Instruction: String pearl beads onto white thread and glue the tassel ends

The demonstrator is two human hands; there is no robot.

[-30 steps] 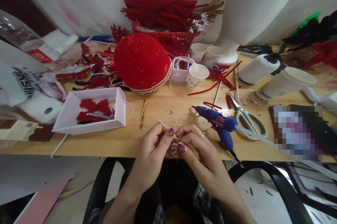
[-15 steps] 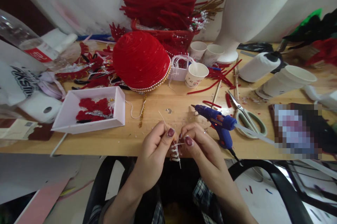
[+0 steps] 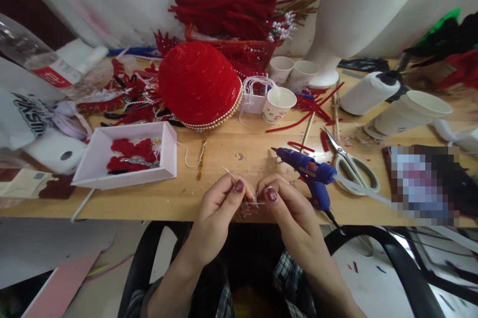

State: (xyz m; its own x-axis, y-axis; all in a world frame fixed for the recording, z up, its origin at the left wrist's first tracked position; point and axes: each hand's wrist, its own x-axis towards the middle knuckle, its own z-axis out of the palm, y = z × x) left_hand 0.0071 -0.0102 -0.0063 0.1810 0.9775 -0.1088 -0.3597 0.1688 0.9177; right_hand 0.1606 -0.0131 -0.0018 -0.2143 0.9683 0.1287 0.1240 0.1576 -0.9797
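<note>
My left hand (image 3: 220, 208) is closed, thumb and forefinger pinching a thin white thread (image 3: 228, 171) whose end sticks up past the fingers. My right hand (image 3: 289, 211), just beside it, pinches the same or another strand, which runs taut across the small gap between the thumbs. Below that gap, a small dark and whitish piece (image 3: 245, 210) is blurred and partly covered by the fingers. Both hands are at the front edge of the wooden table (image 3: 224, 151). Nearest my right hand lies a blue glue gun (image 3: 308, 168), its nozzle pointing left.
Scissors (image 3: 353, 168) lie right of the glue gun. A white box (image 3: 170, 153) with red pieces stands at left. Behind are a red wound dome with bead trim (image 3: 199, 86), a paper cup (image 3: 278, 106) with white threads, and a red basket (image 3: 257, 51) of red stems.
My hands have shifted slightly, the right thumb turning a little. The small white-edged piece that hung below the fingers now shows less, and the strand lies level between the thumbs.
</note>
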